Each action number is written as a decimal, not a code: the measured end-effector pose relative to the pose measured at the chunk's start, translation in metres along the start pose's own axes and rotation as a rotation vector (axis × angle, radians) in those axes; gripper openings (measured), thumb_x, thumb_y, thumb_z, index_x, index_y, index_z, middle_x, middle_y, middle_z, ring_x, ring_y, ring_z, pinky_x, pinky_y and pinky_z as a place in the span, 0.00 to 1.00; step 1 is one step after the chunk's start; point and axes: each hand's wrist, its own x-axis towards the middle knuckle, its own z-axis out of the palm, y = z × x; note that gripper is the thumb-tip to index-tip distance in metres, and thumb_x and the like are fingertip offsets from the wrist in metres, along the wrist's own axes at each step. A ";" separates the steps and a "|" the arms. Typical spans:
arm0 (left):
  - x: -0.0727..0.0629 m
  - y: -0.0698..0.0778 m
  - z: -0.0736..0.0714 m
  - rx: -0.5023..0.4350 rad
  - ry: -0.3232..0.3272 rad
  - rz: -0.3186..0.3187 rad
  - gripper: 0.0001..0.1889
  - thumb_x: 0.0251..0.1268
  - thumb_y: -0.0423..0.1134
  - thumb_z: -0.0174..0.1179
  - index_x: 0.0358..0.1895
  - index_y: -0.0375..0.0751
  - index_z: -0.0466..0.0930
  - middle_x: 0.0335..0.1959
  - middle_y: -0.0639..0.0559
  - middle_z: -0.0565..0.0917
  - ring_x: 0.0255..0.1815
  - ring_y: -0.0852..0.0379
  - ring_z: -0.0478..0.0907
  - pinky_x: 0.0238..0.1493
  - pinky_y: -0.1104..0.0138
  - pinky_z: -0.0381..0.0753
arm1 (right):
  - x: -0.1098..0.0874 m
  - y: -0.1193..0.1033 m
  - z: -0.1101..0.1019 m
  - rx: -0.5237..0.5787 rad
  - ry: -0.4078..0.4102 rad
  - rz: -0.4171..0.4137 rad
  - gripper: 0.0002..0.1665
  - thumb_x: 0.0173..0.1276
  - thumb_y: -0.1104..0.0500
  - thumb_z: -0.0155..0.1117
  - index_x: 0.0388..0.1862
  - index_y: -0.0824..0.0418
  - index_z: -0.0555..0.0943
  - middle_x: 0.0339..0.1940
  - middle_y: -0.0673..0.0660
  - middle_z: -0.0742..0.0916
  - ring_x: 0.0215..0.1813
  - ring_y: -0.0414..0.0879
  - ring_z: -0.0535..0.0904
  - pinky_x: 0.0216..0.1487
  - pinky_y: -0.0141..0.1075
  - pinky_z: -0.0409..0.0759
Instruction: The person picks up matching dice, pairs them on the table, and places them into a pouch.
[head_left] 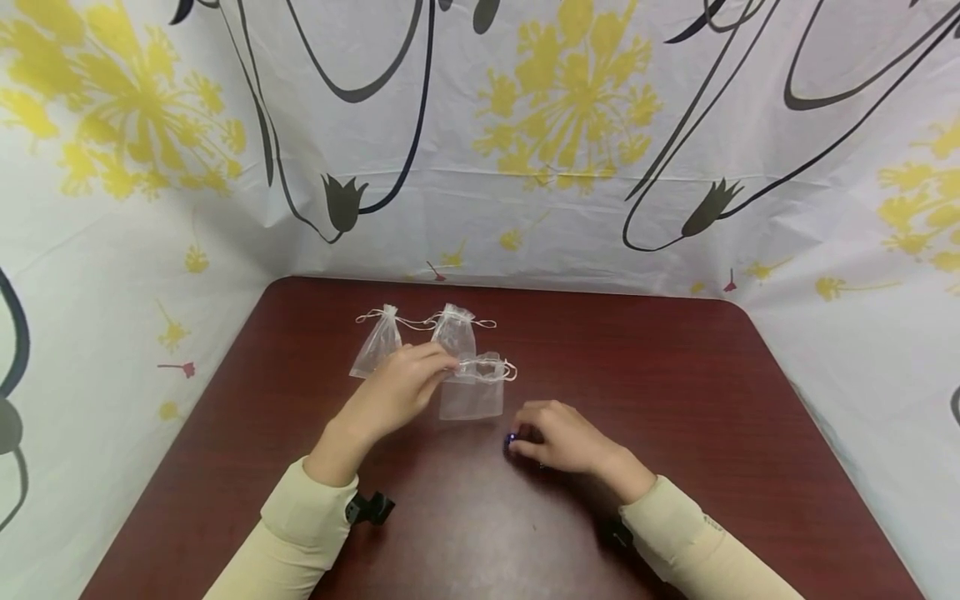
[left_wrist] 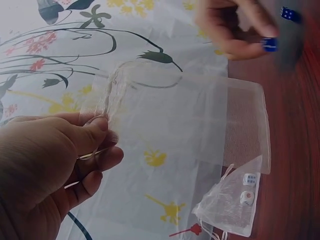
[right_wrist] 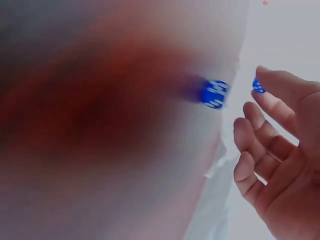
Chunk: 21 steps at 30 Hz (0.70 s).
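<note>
In the head view my left hand (head_left: 405,379) reaches over the table's middle. Its thumb and fingers pinch the gathered top of a sheer white drawstring bag (head_left: 472,402), and the bag's body (left_wrist: 200,120) hangs flat and spread in the left wrist view. My right hand (head_left: 558,437), to the right of the bag and low over the table, pinches a blue die (left_wrist: 269,44) with white pips between thumb and index finger. A second blue die (right_wrist: 215,94) lies on the table close to the right fingertips; the left wrist view shows it beyond them.
Behind the left hand lie two more sheer drawstring bags, one on the left (head_left: 378,346) and one near the middle (head_left: 455,332). White dice (left_wrist: 246,197) show inside a bag in the left wrist view. A flower-patterned sheet (head_left: 450,225) hangs around the dark red table (head_left: 637,358).
</note>
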 end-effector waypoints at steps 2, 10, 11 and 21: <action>0.000 0.000 0.000 0.004 -0.009 0.000 0.07 0.64 0.27 0.68 0.43 0.38 0.88 0.38 0.51 0.86 0.39 0.54 0.84 0.45 0.62 0.84 | 0.003 -0.002 -0.010 0.038 0.061 -0.020 0.06 0.65 0.56 0.75 0.36 0.51 0.84 0.32 0.41 0.82 0.31 0.35 0.77 0.34 0.34 0.79; 0.000 0.001 0.003 0.029 -0.044 -0.024 0.08 0.64 0.27 0.67 0.45 0.39 0.88 0.39 0.52 0.86 0.41 0.53 0.84 0.47 0.61 0.83 | 0.021 -0.016 -0.058 0.218 0.313 -0.140 0.08 0.62 0.64 0.75 0.38 0.58 0.84 0.24 0.43 0.79 0.23 0.34 0.72 0.20 0.29 0.73; 0.001 0.002 0.003 0.037 -0.050 -0.021 0.08 0.65 0.28 0.67 0.45 0.40 0.88 0.39 0.53 0.86 0.41 0.53 0.84 0.47 0.61 0.82 | 0.024 -0.019 -0.063 0.219 0.336 -0.150 0.08 0.62 0.64 0.75 0.38 0.58 0.84 0.24 0.43 0.78 0.22 0.34 0.71 0.20 0.28 0.72; 0.007 0.010 0.009 -0.004 -0.041 0.054 0.08 0.65 0.26 0.66 0.44 0.39 0.88 0.38 0.52 0.86 0.41 0.55 0.84 0.49 0.62 0.82 | 0.048 -0.039 -0.077 0.205 0.363 -0.173 0.07 0.63 0.64 0.75 0.38 0.58 0.84 0.20 0.44 0.75 0.19 0.33 0.67 0.19 0.27 0.67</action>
